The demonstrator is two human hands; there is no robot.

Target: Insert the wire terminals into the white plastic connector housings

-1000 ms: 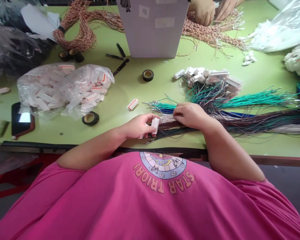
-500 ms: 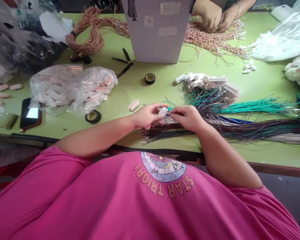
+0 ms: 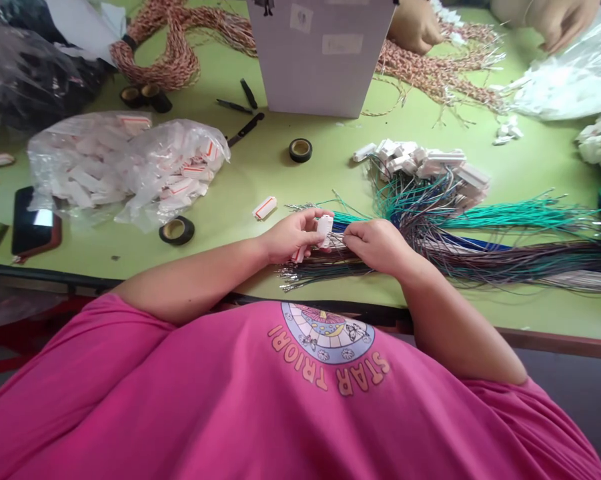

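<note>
Between the thumb and fingers of my left hand (image 3: 293,237) is a small white connector (image 3: 325,230), held upright. A second white piece with a red stripe (image 3: 299,254) shows under the same fingers. My right hand (image 3: 377,245) is closed in a pinch just right of the connector, over the wires; what its fingertips hold is too small to make out. Beneath both hands lies a bundle of dark, white and blue wires (image 3: 510,260) with metal tips at the left. A loose connector with a red stripe (image 3: 265,208) rests on the table, left of the wire tips.
Behind are a black tape roll (image 3: 300,150), a grey box (image 3: 320,73), and white connectors (image 3: 440,162) on green wires. Bags of connectors (image 3: 95,160), another tape roll (image 3: 177,231) and a phone (image 3: 35,221) lie left. Another person's hands (image 3: 415,27) are beyond the box.
My right hand has moved slightly down and right, away from the connector. My left hand still holds it, now more upright. The other person's hands have moved apart. The view has shifted slightly.
</note>
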